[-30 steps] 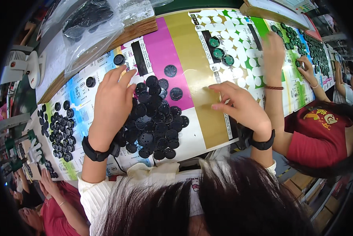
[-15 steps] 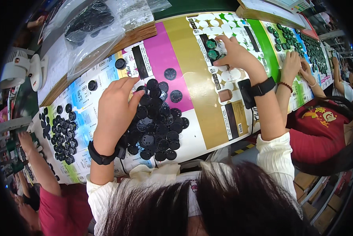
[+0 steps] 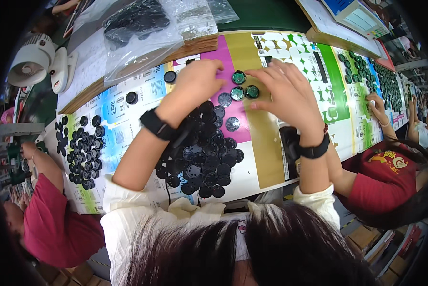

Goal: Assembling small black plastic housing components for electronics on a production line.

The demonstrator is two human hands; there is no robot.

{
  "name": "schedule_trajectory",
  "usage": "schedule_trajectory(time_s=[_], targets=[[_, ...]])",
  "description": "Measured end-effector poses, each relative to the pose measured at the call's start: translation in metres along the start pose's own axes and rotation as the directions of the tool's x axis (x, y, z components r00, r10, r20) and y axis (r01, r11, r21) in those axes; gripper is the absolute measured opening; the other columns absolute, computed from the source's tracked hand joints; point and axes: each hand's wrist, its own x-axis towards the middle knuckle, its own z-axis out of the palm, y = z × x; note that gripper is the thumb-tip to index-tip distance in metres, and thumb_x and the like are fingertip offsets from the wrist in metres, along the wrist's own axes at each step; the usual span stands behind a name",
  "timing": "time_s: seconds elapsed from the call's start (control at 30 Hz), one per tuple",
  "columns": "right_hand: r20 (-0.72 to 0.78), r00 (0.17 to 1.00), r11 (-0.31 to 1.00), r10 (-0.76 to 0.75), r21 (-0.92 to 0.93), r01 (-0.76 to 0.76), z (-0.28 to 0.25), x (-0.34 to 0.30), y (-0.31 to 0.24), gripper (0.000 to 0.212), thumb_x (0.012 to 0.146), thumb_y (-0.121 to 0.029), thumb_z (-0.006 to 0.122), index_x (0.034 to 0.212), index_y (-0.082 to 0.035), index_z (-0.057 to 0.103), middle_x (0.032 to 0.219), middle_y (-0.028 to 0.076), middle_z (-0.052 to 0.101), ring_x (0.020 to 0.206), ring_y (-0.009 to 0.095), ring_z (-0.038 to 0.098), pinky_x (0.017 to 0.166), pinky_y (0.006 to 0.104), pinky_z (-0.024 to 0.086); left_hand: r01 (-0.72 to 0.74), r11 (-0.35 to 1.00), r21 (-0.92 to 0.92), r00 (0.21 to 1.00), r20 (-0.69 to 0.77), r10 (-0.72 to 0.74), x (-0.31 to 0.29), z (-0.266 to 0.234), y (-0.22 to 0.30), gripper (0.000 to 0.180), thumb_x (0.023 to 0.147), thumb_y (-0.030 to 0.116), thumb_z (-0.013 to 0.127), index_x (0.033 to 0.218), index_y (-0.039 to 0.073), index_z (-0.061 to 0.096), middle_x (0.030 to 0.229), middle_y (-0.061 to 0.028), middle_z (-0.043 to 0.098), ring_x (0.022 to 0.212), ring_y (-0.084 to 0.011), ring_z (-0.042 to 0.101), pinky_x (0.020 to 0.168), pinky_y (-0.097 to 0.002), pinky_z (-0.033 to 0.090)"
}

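Observation:
Three small round black pieces with green circuit boards (image 3: 238, 77) lie close together where the pink and gold strips meet. My right hand (image 3: 290, 97) is at their right side, thumb and fingers apart, its index fingertip close to the upper piece. My left hand (image 3: 197, 85) hovers to their left, fingers curved and apart, with nothing visible in it. Below my left forearm is a heap of black perforated discs (image 3: 209, 164), partly hidden by the wrist strap. Two loose discs (image 3: 232, 124) lie at the heap's upper right.
Black round caps (image 3: 85, 157) cluster at the left, with two single caps (image 3: 132, 97) nearer. A clear plastic bag (image 3: 137, 28) of black parts rests on a wooden-edged board beside a white fan (image 3: 33, 62). More green-board pieces (image 3: 390, 76) stand at the right, near a co-worker's hand (image 3: 377, 108).
My right hand has moved left, and the green-board pieces now lie at the pink strip's edge. My left hand has moved up and right toward them. The view has shifted.

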Motion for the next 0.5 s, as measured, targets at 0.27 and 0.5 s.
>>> schedule_trajectory(time_s=[0.27, 0.5], targets=[[0.099, 0.986, 0.914, 0.132, 0.373, -0.160, 0.007, -0.053, 0.000, 0.044, 0.070, -0.015, 0.063, 0.110, -0.006, 0.046, 0.101, 0.012, 0.048, 0.090, 0.030, 0.050, 0.077, 0.0329, 0.041, -0.070, 0.995, -0.068, 0.997, 0.032, 0.072, 0.038, 0.045, 0.002, 0.022, 0.064, 0.014, 0.066, 0.082, 0.003, 0.059, 0.085, -0.0142, 0.058, 0.085, -0.0309, 0.054, 0.072, -0.0395, 0.044], [-0.162, 0.900, 0.750, 0.404, 0.622, -0.225, -0.005, -0.061, -0.011, 0.025, 0.069, -0.002, 0.063, 0.094, -0.001, 0.057, 0.087, 0.010, 0.056, 0.072, 0.016, 0.057, 0.059, 0.0252, 0.048, -0.129, 0.941, -0.311, 0.992, -0.043, 0.122, 0.011, 0.019, 0.038, 0.020, 0.071, 0.001, 0.058, 0.090, 0.000, 0.051, 0.082, -0.0123, 0.057, 0.067, -0.0219, 0.056, 0.056, -0.0289, 0.045]])
